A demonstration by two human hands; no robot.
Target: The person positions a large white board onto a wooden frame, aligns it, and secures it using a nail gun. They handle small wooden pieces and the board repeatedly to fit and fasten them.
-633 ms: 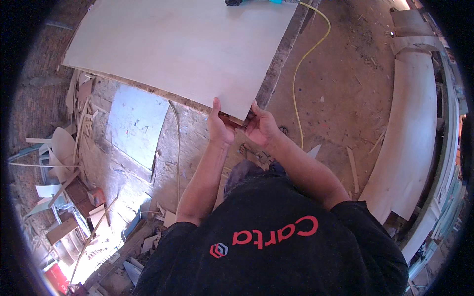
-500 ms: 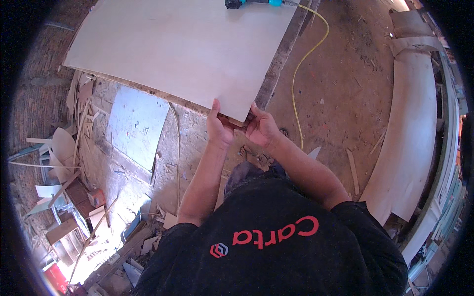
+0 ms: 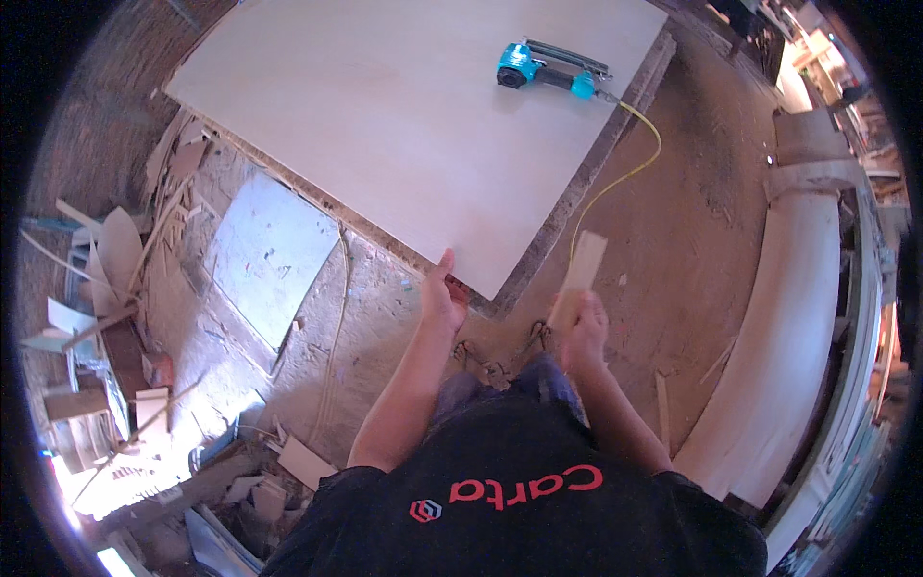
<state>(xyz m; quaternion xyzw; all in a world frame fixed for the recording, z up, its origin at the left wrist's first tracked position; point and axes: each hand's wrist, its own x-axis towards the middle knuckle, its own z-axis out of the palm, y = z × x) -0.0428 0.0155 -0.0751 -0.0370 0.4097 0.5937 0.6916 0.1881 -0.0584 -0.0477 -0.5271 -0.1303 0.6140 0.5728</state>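
Presently, the right hand (image 3: 583, 332) is clamped on a flat, rectangular pale-wood strip (image 3: 588, 262), right of the near corner of the bench (image 3: 583, 192); its long axis points away from the person, leaning right. The left hand (image 3: 445, 303) contacts the smooth panel's (image 3: 385, 135) near edge, thumb uppermost; clamping cannot be determined.

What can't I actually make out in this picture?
From the head view:
Whatever the left hand touches beneath the plywood sheet: hidden by the sheet.
The sheet's far end: cut off by the top edge.
Surface detail on the wooden piece in the right hand: blurred.
Some floor scraps: too small to identify.
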